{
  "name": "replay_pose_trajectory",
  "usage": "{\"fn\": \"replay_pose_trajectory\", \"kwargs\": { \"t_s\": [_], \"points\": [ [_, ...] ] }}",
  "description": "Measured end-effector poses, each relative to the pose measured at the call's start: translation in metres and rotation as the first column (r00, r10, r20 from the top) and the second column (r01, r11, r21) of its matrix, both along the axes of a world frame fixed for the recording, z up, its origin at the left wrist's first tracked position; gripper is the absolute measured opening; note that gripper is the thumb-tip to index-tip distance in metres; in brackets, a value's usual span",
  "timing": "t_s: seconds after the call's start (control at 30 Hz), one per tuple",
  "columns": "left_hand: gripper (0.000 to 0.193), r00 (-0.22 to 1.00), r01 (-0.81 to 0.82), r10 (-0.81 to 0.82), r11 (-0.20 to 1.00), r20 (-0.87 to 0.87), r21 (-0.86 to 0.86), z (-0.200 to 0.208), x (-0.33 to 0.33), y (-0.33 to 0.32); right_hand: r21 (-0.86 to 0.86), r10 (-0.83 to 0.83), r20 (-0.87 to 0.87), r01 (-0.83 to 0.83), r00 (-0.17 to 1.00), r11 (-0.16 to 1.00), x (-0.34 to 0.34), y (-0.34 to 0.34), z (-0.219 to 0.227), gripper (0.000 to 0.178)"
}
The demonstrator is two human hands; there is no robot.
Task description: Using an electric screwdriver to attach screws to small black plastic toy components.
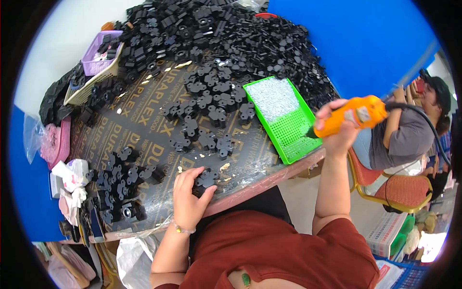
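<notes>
My left hand (188,195) rests at the table's near edge, its fingers and thumb curled round a black plastic part (207,177). In my right hand (339,136) is an orange electric screwdriver (353,114), held sideways with a black cable running off to the right. Its dark tip points left over the right side of a green tray (288,156). Small silvery pieces, too small to make out singly, fill the tray's far half, and its perforated near half shows bare green. Beyond my left hand lies a group of similar black parts (216,114).
A big heap of black pieces (207,29) covers the table's far side. More assembled parts (120,183) lie at the left. Purple and cream baskets (92,67), a pink container (63,149) and tissues (74,174) line the left edge. Another person (406,130) sits at the right.
</notes>
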State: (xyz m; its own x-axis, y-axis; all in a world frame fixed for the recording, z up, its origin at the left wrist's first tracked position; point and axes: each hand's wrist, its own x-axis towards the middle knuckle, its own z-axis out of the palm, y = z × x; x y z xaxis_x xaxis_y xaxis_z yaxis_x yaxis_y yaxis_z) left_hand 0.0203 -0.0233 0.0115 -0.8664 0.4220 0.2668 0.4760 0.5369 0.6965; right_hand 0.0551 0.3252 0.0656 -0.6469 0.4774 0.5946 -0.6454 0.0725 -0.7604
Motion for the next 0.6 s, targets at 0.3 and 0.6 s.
{"fn": "replay_pose_trajectory", "kwargs": {
  "t_s": [0.3,0.6],
  "points": [
    [0.05,0.998,0.015,-0.016,1.0,-0.066,-0.02,-0.006,0.002,-0.004,0.078,0.46,-0.082,-0.454,0.884,0.888,-0.007,-0.104,0.032,0.077],
    [0.051,0.998,0.006,-0.009,0.998,-0.059,-0.056,-0.007,0.001,-0.006,-0.128,0.611,0.001,-0.606,0.792,0.785,-0.032,-0.16,0.018,0.074]
  ]
}}
